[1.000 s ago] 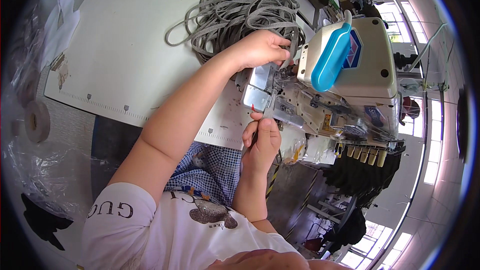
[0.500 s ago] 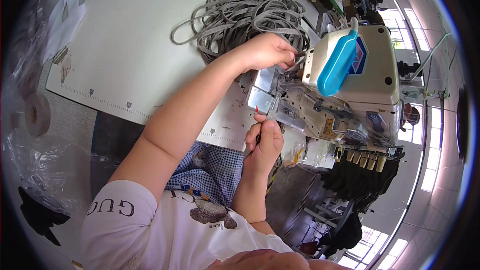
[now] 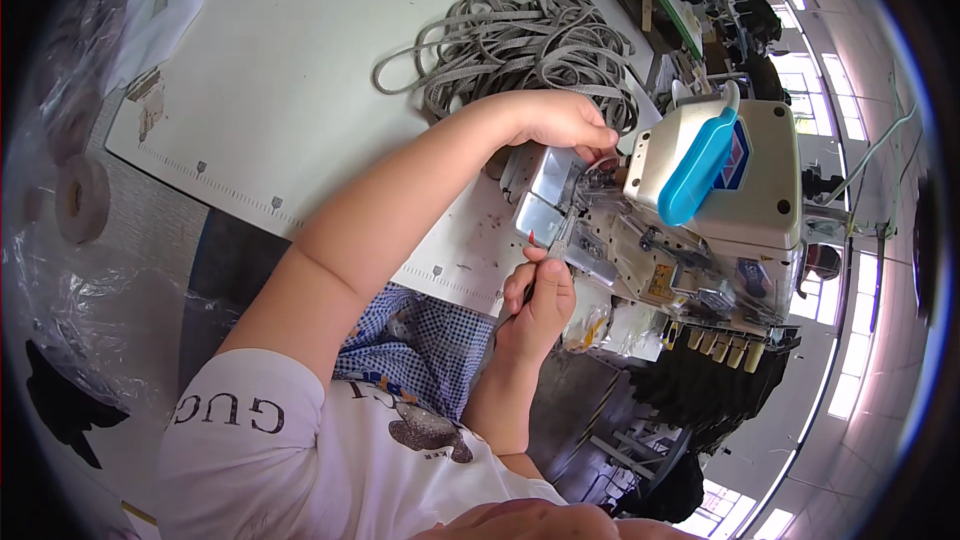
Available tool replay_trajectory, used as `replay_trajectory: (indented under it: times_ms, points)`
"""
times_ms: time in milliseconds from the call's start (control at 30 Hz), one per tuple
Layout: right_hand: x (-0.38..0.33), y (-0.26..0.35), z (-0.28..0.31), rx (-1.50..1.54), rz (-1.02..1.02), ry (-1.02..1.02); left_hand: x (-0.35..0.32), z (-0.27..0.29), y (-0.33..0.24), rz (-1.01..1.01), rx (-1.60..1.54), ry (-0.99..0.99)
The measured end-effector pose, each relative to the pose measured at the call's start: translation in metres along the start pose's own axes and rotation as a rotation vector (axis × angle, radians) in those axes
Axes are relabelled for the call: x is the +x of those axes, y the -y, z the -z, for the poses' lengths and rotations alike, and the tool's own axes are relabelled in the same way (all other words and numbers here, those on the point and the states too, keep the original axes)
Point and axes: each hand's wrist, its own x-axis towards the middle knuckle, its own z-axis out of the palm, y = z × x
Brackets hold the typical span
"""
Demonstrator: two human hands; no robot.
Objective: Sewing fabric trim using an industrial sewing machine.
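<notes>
Head view, looking down: the person is sitting at a white bench (image 3: 300, 70) with a cream sewing machine (image 3: 720, 210) at its right edge, the one with a blue handle (image 3: 697, 168) on top. The left hand (image 3: 560, 120) is reaching across the bench and resting right at the machine's needle area, fingers (image 3: 600, 135) curled and pressed together on something small there; can't tell what exactly they're pinching, it's hidden by the hand. The right hand (image 3: 540, 295) is coming up from below the bench edge, fingers closed around a thin tweezer-like tool (image 3: 562, 238) that's pointing up at the shiny metal plate (image 3: 548, 190) on the machine's front. A big tangled pile of grey cord (image 3: 510, 45) is lying on the bench just behind the left hand, touching the machine's side. Blue checked fabric (image 3: 420, 340) is sitting in the person's lap, under the bench edge.
</notes>
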Motion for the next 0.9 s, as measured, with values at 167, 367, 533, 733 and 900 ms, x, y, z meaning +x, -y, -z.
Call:
replay_trajectory:
  times_ms: [167,367,533,733,900]
  points:
    - [0.0,0.001,0.001,-0.021,-0.006,0.0,0.013,0.001,-0.016,0.054,0.193,0.117]
    - [-0.001,0.003,0.0,-0.023,-0.036,-0.003,0.015,-0.002,-0.02,0.102,0.12,0.126]
    - [0.001,0.001,0.001,-0.008,-0.009,-0.003,0.01,-0.002,-0.025,0.087,0.138,0.128]
    - [0.0,0.001,0.001,0.01,-0.005,-0.002,0.013,0.015,-0.01,0.055,-0.041,0.261]
    - [0.001,0.0,0.0,-0.017,-0.005,0.004,0.018,0.014,-0.004,0.069,-0.003,0.241]
